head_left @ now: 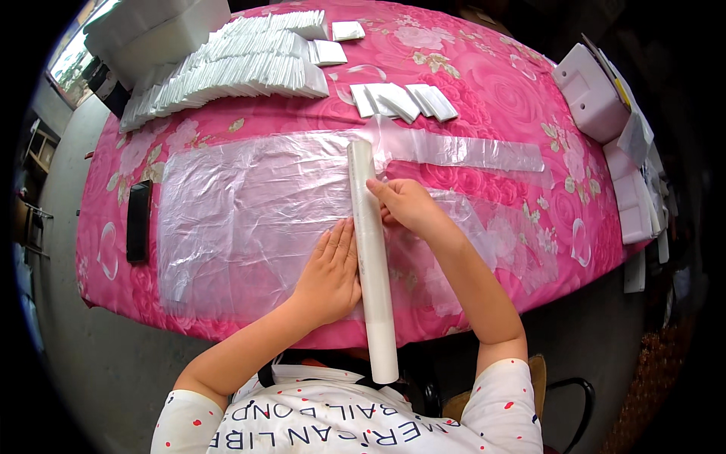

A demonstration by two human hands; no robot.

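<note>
A long white roll (370, 257), apparently of plastic film, lies lengthwise over the middle of a thin clear plastic bag (234, 212). The bag is spread flat, with a strap-like handle (484, 153) reaching right. My left hand (330, 272) rests flat on the plastic, fingers stretched out, its fingertip side against the roll's left edge. On the other side, my right hand (408, 206) has its fingers curled in a pinch, touching the roll's right edge. What is between those fingers is hidden. The roll's near end hangs past the table edge toward my shirt.
A pink floral cloth (484, 83) covers the table. Long rows of thin white packets (234, 68) stand at the far left, with several loose packets (401, 101) nearby. A black phone (138, 221) lies left. White foam boxes (594, 91) line the right edge; another white box (159, 38) stands behind the rows.
</note>
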